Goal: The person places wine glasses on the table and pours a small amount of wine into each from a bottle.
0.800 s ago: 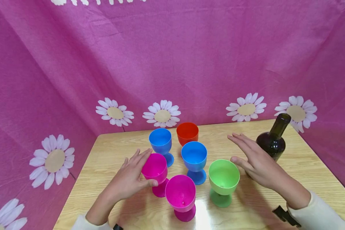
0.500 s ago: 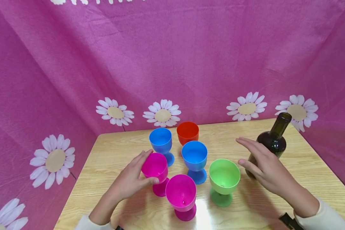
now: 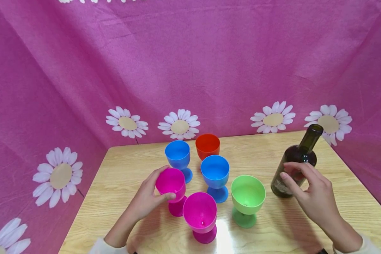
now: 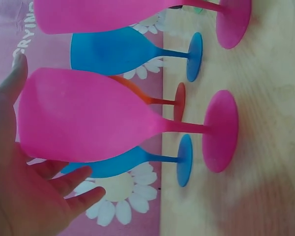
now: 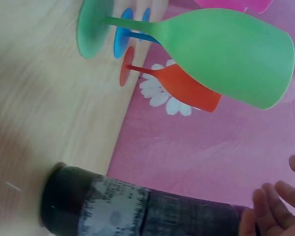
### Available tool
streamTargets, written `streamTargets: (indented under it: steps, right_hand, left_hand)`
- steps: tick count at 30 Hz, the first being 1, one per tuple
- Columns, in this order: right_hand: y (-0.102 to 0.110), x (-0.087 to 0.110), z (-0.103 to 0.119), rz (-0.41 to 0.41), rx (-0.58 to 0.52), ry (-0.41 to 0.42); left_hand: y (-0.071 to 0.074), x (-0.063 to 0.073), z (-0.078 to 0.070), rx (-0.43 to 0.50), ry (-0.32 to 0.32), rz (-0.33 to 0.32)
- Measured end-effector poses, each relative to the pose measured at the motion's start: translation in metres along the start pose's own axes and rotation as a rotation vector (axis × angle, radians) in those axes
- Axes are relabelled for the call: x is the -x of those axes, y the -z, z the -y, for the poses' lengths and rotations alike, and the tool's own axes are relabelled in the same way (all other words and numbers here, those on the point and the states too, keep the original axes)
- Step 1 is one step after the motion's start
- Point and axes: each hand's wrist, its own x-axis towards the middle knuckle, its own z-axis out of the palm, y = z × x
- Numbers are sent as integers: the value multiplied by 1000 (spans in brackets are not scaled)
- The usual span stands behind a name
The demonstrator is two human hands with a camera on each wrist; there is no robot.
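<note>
My left hand [image 3: 146,199] spreads around the bowl of a pink goblet [image 3: 170,183], thumb on the near side and fingers toward the far side. In the left wrist view those fingers [image 4: 71,182] look straight and apart beside the goblet. A dark green wine bottle [image 3: 300,157] stands upright at the right. In front of it my right hand [image 3: 320,199] overlaps it in the head view, thumb and fingers apart and loosely bent. The right wrist view shows the bottle's label [image 5: 113,209] and my fingertips [image 5: 280,211] by its upper part.
A second pink goblet [image 3: 200,213] stands nearest the front, with a green goblet [image 3: 247,194] to its right. Behind them are two blue goblets, one central [image 3: 214,173] and one farther left [image 3: 177,155], and a red-orange goblet [image 3: 207,146]. A magenta daisy cloth [image 3: 209,70] hangs behind the table.
My right hand has moved right and toward the front, its fingers bending, and now overlaps the bottle. The left hand has shifted slightly closer around the pink goblet. The goblets stand in place.
</note>
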Motion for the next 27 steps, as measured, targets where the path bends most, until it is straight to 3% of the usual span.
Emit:
streamTargets:
  steps: [7,12,19,23,27]
  right_hand:
    - [0,8,-7,-123,-29,-126]
    - [1,10,-14,-164,-17,-306]
    - [1,9,-34,-175,-150,-553]
    - [3,7,-44,-111,-168,-610]
    - [3,7,-57,60,-200,-592]
  left_hand:
    - [-5,-1,9,153,0,19]
    - [-8,-1,14,272,-11,26]
    - [-12,-1,13,372,-10,36]
    - [-13,-1,13,380,9,32]
    - [-14,-1,14,383,22,29]
